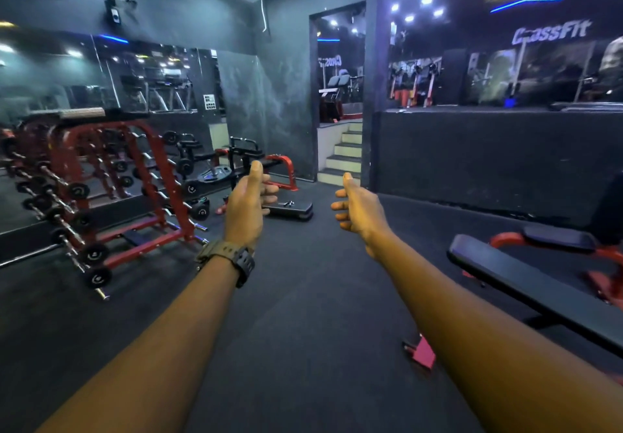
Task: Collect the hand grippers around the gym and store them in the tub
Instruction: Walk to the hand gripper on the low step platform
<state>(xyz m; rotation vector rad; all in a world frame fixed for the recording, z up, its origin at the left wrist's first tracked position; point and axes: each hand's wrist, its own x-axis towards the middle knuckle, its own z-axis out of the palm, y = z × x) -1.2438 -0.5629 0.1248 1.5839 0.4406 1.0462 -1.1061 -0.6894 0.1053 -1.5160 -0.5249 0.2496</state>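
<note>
Reaching out in front of me, I hold both bare arms level over the dark rubber floor [303, 298], and neither hand carries anything. My left hand [244, 208], above the black digital wristwatch [236, 257], is loosely curled with the thumb up and its fingers [269, 191] half bent around empty air. My right hand [357, 208] is much the same, thumb raised, fingers relaxed and grasping nothing.

What I take for a hand gripper is the small dark-handled object with a pale metal glint [286, 203] lying on top of the low black aerobic step platform [290, 212]. It is too small and blurred for me to be sure. Taking that platform as my landmark: it sits flat on the floor, well beyond my fingertips, just right of my left hand as I see it and clearly left of my right hand. The red barbell rack [111, 190] stands to the platform's left, the pale stairway [344, 153] rises behind it to the right, and the black padded bench with red frame [526, 277] is far off to its right, near me.

The object's long axis seems to run roughly left to right across the platform top. My left hand looks the nearer one, so I judge it better placed, once I walk closer. No tub is in view
</note>
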